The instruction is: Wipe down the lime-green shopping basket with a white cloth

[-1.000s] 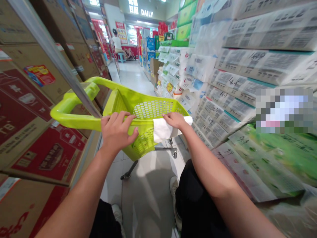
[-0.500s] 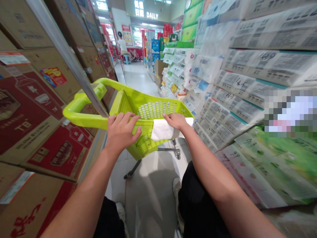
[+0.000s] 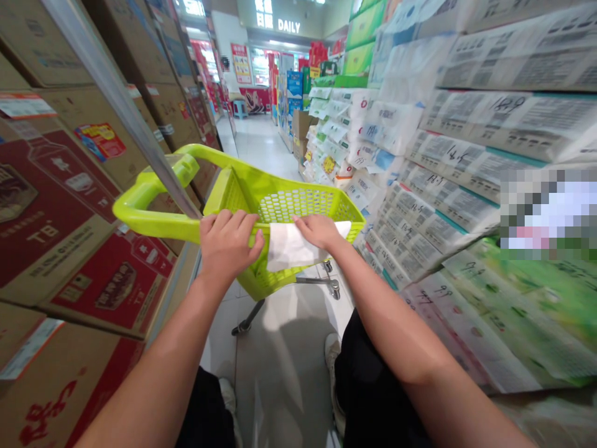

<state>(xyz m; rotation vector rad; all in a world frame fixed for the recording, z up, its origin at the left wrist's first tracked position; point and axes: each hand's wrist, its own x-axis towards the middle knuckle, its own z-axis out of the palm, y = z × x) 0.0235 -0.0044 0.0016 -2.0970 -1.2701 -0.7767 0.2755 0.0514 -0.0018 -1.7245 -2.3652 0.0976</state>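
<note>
A lime-green plastic shopping cart (image 3: 298, 185) stands before me, its handle pointing left and its perforated basket to the right. My left hand (image 3: 227, 242) grips the basket's near rim close to the handle end, fingers curled over the top and thumb on the near side. Farther right along that rim, my right hand (image 3: 319, 231) is closed over a white cloth (image 3: 285, 247). The cloth drapes over the rim and hangs down the near side of the basket. Part of it is hidden under my right hand.
Stacked cartons (image 3: 60, 205) line the left side, behind a slanting metal pole (image 3: 119, 99) that passes in front of the cart handle. Packs of paper goods (image 3: 485, 118) are piled high on the right. Down the aisle are a blue stool (image 3: 240, 109) and blue boxes (image 3: 295, 84).
My right hand has slid left along the rim with the white cloth, toward my left hand. The left hand keeps its grip, and the cart has hardly shifted.
</note>
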